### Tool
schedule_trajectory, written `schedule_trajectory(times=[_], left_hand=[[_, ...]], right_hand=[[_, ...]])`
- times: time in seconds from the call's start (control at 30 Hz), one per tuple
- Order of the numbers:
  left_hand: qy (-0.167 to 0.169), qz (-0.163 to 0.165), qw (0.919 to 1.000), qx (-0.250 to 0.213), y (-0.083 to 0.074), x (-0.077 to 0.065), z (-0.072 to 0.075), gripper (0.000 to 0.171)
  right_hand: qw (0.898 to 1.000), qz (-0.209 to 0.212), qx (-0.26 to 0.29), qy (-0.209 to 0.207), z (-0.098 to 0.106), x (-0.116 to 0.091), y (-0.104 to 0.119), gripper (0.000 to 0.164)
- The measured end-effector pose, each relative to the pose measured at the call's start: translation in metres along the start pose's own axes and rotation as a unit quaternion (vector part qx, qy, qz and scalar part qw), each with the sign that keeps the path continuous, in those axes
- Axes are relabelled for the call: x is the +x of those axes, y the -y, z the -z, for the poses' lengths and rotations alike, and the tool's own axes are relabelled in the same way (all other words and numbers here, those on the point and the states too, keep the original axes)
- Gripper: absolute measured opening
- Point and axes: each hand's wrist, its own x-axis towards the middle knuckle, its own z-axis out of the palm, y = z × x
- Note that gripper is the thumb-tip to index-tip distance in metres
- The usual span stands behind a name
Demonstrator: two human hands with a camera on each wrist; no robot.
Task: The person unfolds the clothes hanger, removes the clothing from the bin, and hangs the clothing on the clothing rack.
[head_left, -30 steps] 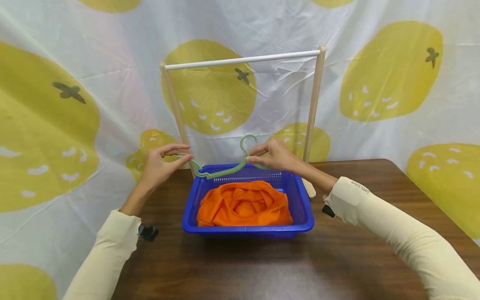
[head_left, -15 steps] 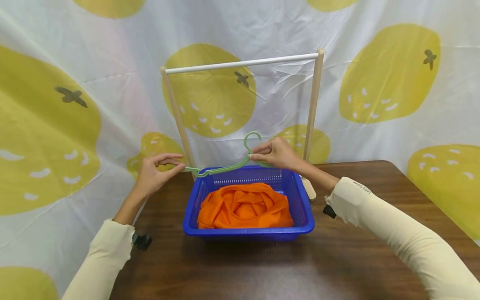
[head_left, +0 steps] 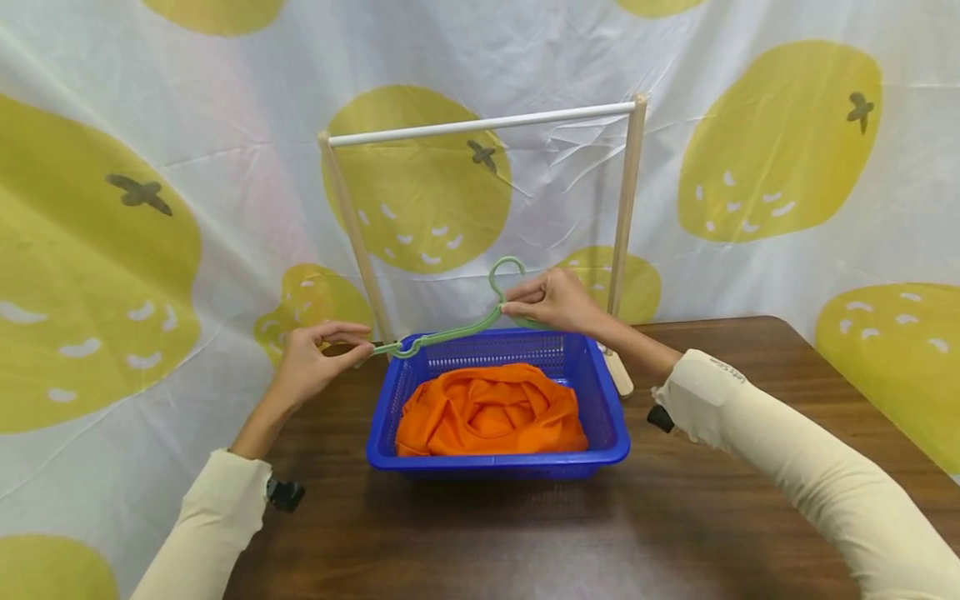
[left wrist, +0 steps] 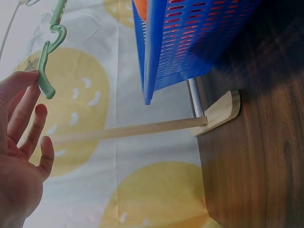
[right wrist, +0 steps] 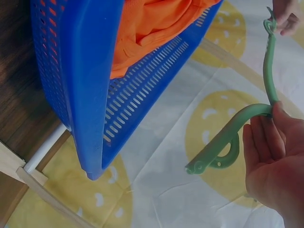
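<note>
A green clothes hanger [head_left: 453,333] is held up over the back of a blue basket [head_left: 498,461]. My left hand [head_left: 315,358] pinches the tip of its left arm between thumb and finger, the other fingers spread. At the neck, just under the hook, my right hand [head_left: 558,302] pinches the hanger, and hides part of its right arm in the head view. That right arm [right wrist: 223,137] shows in the right wrist view, sloping away from the fingers. Inside the basket lies a bunched orange cloth [head_left: 491,412], touched by neither hand.
Behind the basket stands a wooden rack with a white bar [head_left: 480,125] across its top. Its foot [left wrist: 219,114] rests on the brown wooden table [head_left: 540,542]. A white curtain [head_left: 247,192] printed with yellow fruit hangs at the back and sides.
My left hand has moved down and slightly left with the hanger's left tip. The hook and right hand have shifted slightly up and right. Basket and cloth stay in place.
</note>
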Motion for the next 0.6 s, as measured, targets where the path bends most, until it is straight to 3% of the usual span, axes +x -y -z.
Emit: schedule_trajectory(times=[0.23,0.6], left_hand=[[0.005,-0.008,0.9999,0.008,0.007,0.004,-0.004,0.024],[0.06,-0.032,0.9958,0.061,-0.006,0.024,-0.034,0.022]], right_hand=[[1.0,-0.011,0.02,-0.015,0.0,0.001,-0.001,0.019],[1.0,-0.014,0.02,0.013,-0.008,0.004,0.004,0.021]])
